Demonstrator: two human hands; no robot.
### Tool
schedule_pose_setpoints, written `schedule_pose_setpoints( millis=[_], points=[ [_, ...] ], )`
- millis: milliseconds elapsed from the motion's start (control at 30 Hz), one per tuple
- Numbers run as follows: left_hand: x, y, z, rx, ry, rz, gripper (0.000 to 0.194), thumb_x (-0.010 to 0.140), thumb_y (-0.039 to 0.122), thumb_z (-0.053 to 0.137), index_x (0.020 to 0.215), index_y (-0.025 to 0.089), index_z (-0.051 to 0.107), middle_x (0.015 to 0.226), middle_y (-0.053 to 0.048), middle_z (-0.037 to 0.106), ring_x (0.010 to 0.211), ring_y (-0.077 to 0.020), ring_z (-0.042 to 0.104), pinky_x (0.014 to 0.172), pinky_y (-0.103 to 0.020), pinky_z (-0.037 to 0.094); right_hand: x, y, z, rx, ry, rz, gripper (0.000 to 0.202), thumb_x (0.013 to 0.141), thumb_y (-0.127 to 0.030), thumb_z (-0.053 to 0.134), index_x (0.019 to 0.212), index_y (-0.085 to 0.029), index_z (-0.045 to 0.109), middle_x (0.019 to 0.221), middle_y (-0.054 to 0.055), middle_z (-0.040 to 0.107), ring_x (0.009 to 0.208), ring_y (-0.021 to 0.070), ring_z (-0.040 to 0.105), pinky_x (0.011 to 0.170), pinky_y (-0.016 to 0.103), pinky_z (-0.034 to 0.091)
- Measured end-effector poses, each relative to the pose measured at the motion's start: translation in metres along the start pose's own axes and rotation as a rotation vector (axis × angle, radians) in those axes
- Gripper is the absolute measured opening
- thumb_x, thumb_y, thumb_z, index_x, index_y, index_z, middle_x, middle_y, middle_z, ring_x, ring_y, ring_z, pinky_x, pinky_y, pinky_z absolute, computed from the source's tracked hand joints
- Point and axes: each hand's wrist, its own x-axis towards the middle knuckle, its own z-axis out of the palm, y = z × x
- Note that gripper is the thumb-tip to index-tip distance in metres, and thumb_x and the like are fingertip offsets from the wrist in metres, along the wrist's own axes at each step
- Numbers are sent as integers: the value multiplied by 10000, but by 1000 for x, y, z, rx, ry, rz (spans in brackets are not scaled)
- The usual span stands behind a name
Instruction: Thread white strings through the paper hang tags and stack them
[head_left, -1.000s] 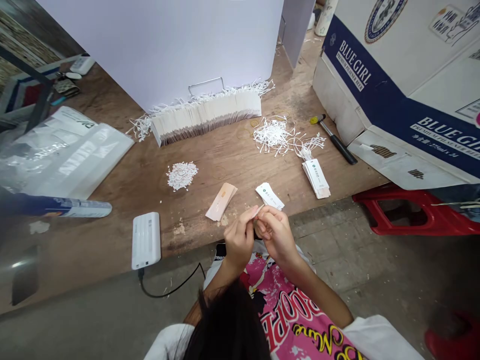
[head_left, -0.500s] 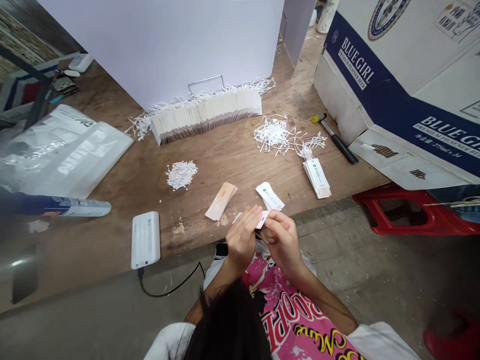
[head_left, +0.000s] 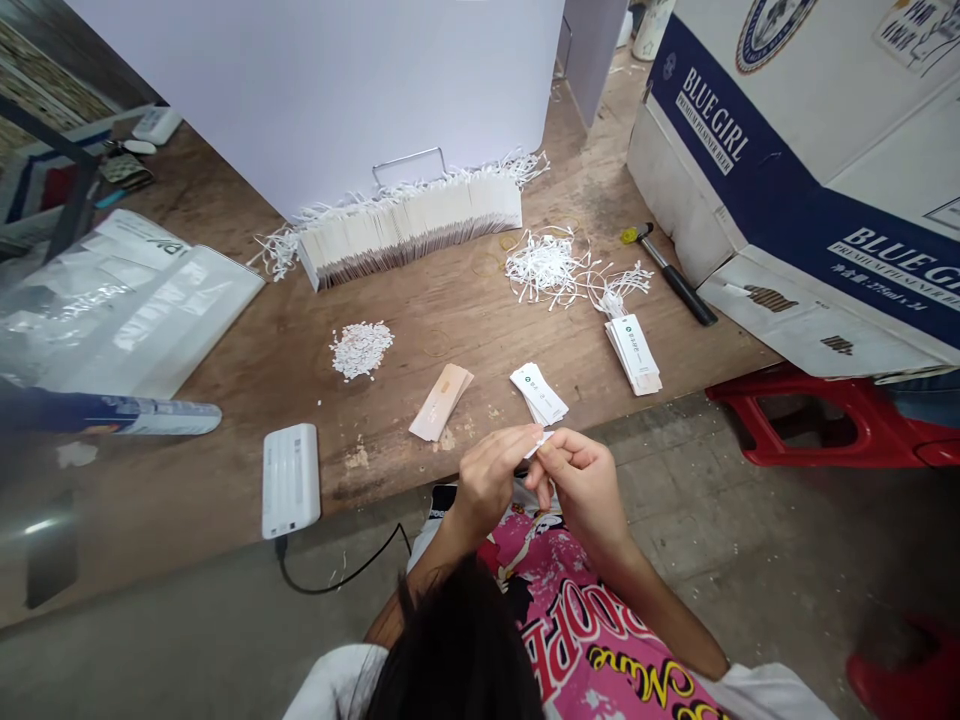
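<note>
Just off the table's front edge, my left hand (head_left: 487, 472) is closed around a white hang tag (head_left: 538, 444), most of which its fingers hide. Thumb and forefinger of my right hand (head_left: 589, 485) pinch the tag's exposed end, its other fingers curled below. Beyond the hands lie a stack of white printed tags (head_left: 538, 392) and a stack of pinkish-beige tags (head_left: 441, 402). To the right rests a bundle of strung tags (head_left: 634, 353), near a heap of loose white strings (head_left: 547, 266). A pile of small white pieces (head_left: 361, 350) sits at the left.
A long row of strung tags (head_left: 412, 232) stands against a pale upright board (head_left: 360, 90). A small hammer (head_left: 679, 285) lies beside a beer carton (head_left: 795, 190). On the left are a white power bank (head_left: 291, 480) with a cable, a spray can (head_left: 165, 416) and plastic bags (head_left: 127, 300).
Both hands have come slightly lower, towards my body. The tag's exposed end is tilted differently and shows less. My right hand's lower fingers have spread a little.
</note>
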Motion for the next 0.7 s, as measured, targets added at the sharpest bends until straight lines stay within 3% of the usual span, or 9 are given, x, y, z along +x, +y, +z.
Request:
schedule_pose_setpoints(
  millis=[100, 133, 200, 300, 400, 500, 600, 700],
  points=[
    [2, 1, -3, -92, -32, -31, 397, 906, 61, 458, 1258, 229, 533, 1132, -78, 703, 1080, -169, 651, 887, -326, 557, 0, 5, 1, -124, 147, -142, 182, 768, -325, 726, 753, -191, 602, 579, -14, 627, 466, 125, 570, 490, 243, 457],
    [3, 2, -4, -119, -43, -39, 401, 904, 50, 451, 1248, 237, 538, 1131, -73, 703, 1083, -170, 650, 889, -331, 555, 0, 7, 1, -174, 227, -253, 172, 752, -285, 743, 844, -209, 620, 648, -12, 639, 561, 141, 605, 573, 266, 492],
    [4, 4, -6, -158, -79, -70, 402, 901, 37, 437, 1229, 243, 545, 1119, -66, 706, 1078, -169, 651, 890, -334, 553, 0, 9, 1, -306, 356, -510, 334, 728, -203, 761, 1034, -258, 636, 834, 8, 634, 773, 166, 614, 751, 315, 495],
    [5, 8, -9, -152, -107, -132, 369, 895, 31, 447, 1181, 233, 564, 1053, -52, 724, 998, -143, 678, 851, -275, 551, 1, 9, -3, -500, 308, -738, 319, 755, -137, 722, 1022, -311, 711, 879, 19, 556, 820, 167, 549, 745, 319, 451],
    [4, 11, -11, -124, -101, -195, 284, 890, 52, 483, 1087, 218, 604, 967, -37, 735, 879, -122, 697, 780, -214, 542, 5, 7, -8, -508, 195, -700, 215, 771, -139, 707, 886, -311, 764, 736, 2, 479, 691, 144, 490, 609, 288, 404],
    [2, 11, -12, -137, -130, -286, 221, 906, 108, 484, 1037, 209, 632, 927, -41, 739, 833, -134, 700, 759, -221, 542, 7, 1, -11, -351, 139, -554, 91, 757, -203, 729, 800, -275, 766, 688, 5, 520, 659, 149, 504, 587, 289, 410],
    [2, 10, -11, -181, -189, -393, 230, 934, 163, 445, 1055, 200, 637, 1003, -63, 731, 936, -163, 690, 833, -263, 536, 8, -12, -10, -136, 109, -405, 33, 770, -278, 719, 762, -249, 731, 586, -5, 579, 520, 128, 491, 523, 280, 401],
    [2, 10, -9, -233, -184, -552, 234, 948, 208, 425, 1079, 210, 619, 1037, -55, 721, 990, -172, 678, 881, -290, 526, 5, -33, -7, 46, 47, -299, 89, 758, -325, 725, 751, -249, 680, 456, -44, 529, 360, 93, 387, 432, 258, 342]
  ],
)
